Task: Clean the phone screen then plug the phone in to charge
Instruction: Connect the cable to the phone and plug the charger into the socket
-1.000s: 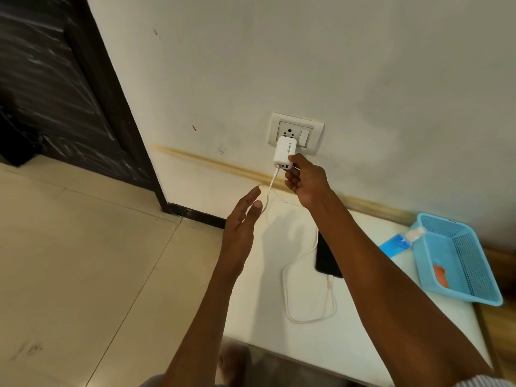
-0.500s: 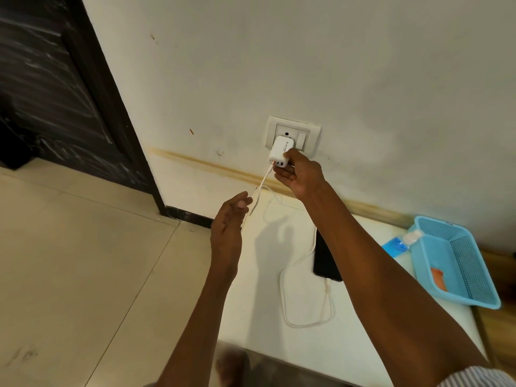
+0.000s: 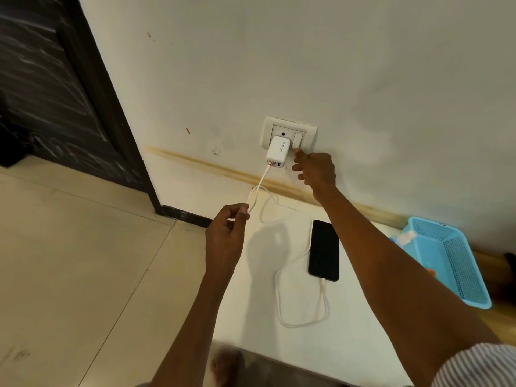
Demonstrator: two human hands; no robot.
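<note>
A: How many phones are there?
B: One phone (image 3: 324, 250), lying at about five o'clock from the wall socket (image 3: 289, 134).
A: And charging gear?
B: One white charger (image 3: 276, 152), one socket plate with one switch (image 3: 297, 140), one white cable (image 3: 293, 263).
A: Hands?
B: Two: a left hand (image 3: 226, 233) and a right hand (image 3: 315, 170).
A: Anything else?
B: One blue basket (image 3: 449, 261) at three o'clock from the phone, and one bottle (image 3: 402, 238) beside it.

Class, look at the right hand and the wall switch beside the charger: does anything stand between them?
Nothing visible does. The right hand has its index fingertip at the lower edge of the switch, just right of the plugged-in charger. The left hand pinches the cable lower down, clear of that path.
</note>
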